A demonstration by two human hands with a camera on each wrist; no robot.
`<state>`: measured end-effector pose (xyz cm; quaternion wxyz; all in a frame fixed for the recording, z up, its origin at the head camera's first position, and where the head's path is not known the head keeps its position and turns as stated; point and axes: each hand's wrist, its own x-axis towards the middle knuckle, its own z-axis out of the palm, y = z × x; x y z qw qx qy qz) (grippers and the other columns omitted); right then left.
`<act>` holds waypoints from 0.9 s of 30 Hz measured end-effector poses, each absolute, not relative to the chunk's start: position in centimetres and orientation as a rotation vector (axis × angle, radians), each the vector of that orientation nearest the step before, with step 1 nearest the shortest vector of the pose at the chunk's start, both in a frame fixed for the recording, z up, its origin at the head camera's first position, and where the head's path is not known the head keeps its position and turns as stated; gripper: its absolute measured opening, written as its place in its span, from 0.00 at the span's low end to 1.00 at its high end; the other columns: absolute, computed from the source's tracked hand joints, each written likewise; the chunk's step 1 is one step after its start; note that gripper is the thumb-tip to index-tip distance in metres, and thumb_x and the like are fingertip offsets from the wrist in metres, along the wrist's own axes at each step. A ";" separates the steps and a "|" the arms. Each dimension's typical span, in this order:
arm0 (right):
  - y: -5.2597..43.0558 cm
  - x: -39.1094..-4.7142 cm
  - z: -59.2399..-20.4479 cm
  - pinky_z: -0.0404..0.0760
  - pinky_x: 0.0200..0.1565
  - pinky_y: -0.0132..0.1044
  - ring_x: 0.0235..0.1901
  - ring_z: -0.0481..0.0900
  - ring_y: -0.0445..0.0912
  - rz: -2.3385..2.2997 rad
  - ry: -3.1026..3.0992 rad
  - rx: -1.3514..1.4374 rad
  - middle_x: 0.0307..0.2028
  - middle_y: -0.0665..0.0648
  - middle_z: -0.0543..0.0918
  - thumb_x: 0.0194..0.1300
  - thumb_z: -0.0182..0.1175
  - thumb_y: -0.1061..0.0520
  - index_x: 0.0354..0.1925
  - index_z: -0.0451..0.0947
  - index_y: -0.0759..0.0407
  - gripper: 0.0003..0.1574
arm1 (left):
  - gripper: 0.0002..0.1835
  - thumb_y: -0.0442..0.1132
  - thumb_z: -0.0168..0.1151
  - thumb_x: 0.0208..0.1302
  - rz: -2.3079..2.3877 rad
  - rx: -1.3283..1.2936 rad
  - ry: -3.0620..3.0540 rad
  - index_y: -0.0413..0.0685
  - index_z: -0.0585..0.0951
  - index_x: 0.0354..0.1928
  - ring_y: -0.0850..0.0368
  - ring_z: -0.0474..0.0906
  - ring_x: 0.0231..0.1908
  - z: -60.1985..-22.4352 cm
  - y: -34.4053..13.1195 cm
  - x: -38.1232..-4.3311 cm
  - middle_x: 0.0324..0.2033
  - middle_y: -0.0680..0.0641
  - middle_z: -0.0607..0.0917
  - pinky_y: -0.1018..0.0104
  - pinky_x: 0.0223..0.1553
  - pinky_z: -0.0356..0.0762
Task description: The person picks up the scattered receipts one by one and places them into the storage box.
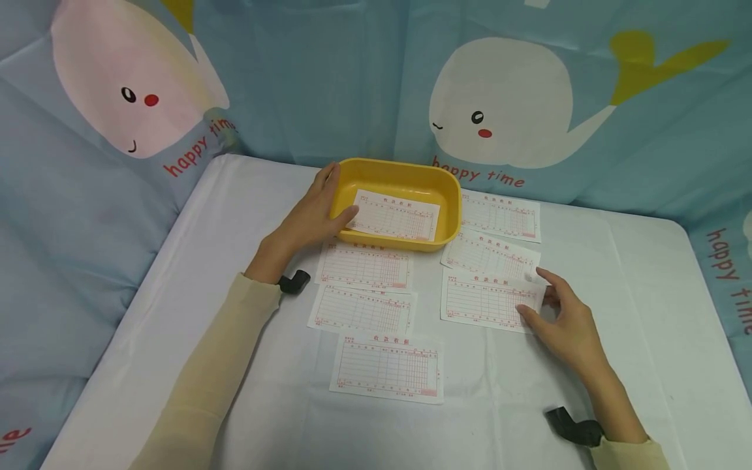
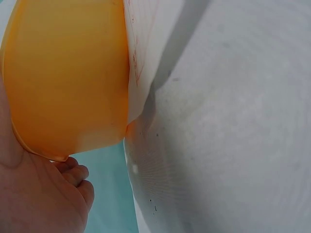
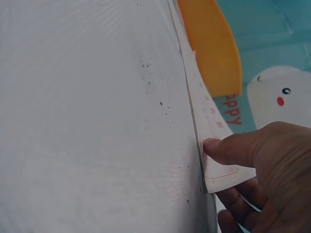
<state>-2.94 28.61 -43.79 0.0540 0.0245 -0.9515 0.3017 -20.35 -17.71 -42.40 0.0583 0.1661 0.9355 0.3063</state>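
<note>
Both hands reach forward over the white table (image 1: pixel 658 313), the left arm stretching farther. Left hand (image 1: pixel 311 212) is spread around the left end of the yellow basin (image 1: pixel 405 245), thumb at its rim, fingers hooked outside. Right hand (image 1: pixel 566 323) is partly closed, pinching the right edge of the nearest slip (image 1: pixel 487 303) in the right column. Basin and slip both have their long axes running left to right, the slip's heading toward the far side.
</note>
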 end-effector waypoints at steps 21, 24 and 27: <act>28.6 -2.4 -43.8 0.67 0.33 0.18 0.30 0.71 0.31 0.886 -2.810 0.069 0.30 0.60 0.88 0.61 0.76 0.63 0.43 0.90 0.65 0.11 | 0.54 0.66 0.51 0.76 0.920 0.508 2.841 0.50 0.35 0.86 0.43 0.50 0.84 -42.5 -17.7 -20.3 0.87 0.47 0.38 0.42 0.83 0.55; 28.7 -2.4 -43.6 0.68 0.32 0.17 0.29 0.72 0.30 0.886 -2.831 0.068 0.30 0.61 0.88 0.63 0.75 0.61 0.43 0.89 0.66 0.11 | 0.54 0.67 0.51 0.75 0.923 0.512 2.838 0.50 0.35 0.86 0.43 0.49 0.84 -42.5 -17.8 -20.3 0.87 0.47 0.38 0.42 0.82 0.55; 28.9 -2.3 -43.3 0.69 0.31 0.17 0.29 0.73 0.28 0.888 -2.858 0.064 0.31 0.62 0.89 0.65 0.74 0.59 0.44 0.89 0.67 0.12 | 0.54 0.67 0.51 0.75 0.918 0.506 2.843 0.51 0.35 0.87 0.44 0.50 0.84 -42.5 -17.8 -20.3 0.87 0.48 0.38 0.43 0.83 0.55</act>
